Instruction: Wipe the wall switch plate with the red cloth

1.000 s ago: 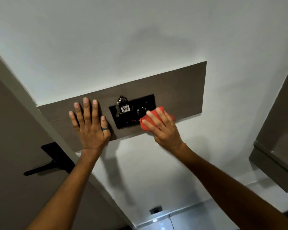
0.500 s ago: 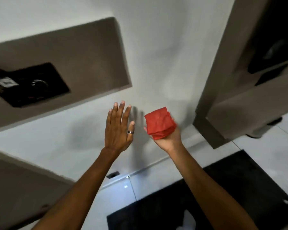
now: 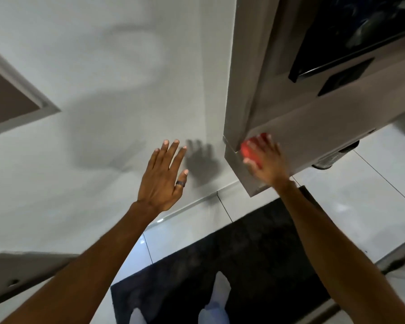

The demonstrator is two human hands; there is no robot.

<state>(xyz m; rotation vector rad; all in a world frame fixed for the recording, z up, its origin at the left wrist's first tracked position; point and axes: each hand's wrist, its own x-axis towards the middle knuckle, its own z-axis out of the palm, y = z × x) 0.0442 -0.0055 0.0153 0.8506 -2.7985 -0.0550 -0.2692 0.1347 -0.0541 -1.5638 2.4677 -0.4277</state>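
Red cloth (image 3: 249, 152), blurred, gripped in right hand (image 3: 265, 160) against corner of grey cabinet (image 3: 313, 127). Left hand (image 3: 163, 176), fingers spread & holding nothing, w/ ring (image 3: 180, 183), near white wall (image 3: 115, 90). Black mat (image 3: 255, 253) on tiled floor (image 3: 360, 195) below. Switch plate out of view.

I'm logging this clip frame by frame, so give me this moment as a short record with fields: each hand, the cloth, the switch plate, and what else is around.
left hand: open, fingers spread, ring on one finger, raised in front of the white wall; contact cannot be told
right hand: holds the red cloth against the cabinet
red cloth: bunched under the right hand, at the lower corner of the grey cabinet
switch plate: not in view
floor: pale tiles with a black mat
blur: right hand and cloth are smeared
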